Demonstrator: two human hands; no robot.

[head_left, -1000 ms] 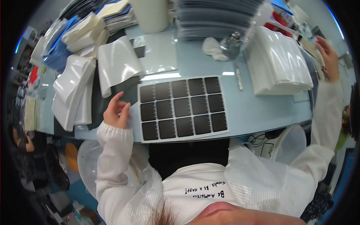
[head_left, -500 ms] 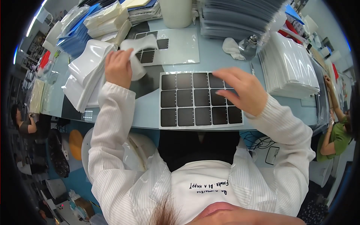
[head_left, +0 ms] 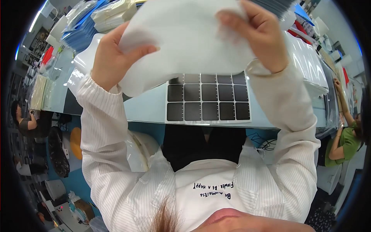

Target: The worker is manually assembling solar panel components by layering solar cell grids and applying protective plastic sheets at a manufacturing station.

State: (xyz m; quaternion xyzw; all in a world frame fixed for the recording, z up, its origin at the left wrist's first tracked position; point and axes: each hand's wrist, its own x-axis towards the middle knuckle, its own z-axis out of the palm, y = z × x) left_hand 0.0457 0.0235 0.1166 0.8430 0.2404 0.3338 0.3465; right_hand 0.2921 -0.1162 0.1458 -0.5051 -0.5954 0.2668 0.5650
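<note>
A thin white translucent sheet (head_left: 185, 42) is lifted above the table, bowed between both hands. Its left edge is pinched by my left hand (head_left: 116, 58), thumb on the near face. My right hand (head_left: 259, 34) grips the opposite edge, thumb also on the near face; some of its fingers are blurred. Beneath lies a white-bordered sheet of dark square panels (head_left: 208, 102), set in rows, flat by the table's front edge. The raised sheet hides the top of the panel sheet and the table behind it.
A stack of glossy white sheets (head_left: 305, 62) stands at the right. Blue packs (head_left: 83, 33) and cream packs (head_left: 112, 17) are piled at the back left. Dark grey sheets (head_left: 276, 7) rise at the back right. Other people sit at the far left (head_left: 27, 120) and far right (head_left: 344, 145).
My left hand has raised the white sheet from the left pile area, and it is now spread out. My right hand has left the panel sheet and taken the white sheet's other edge.
</note>
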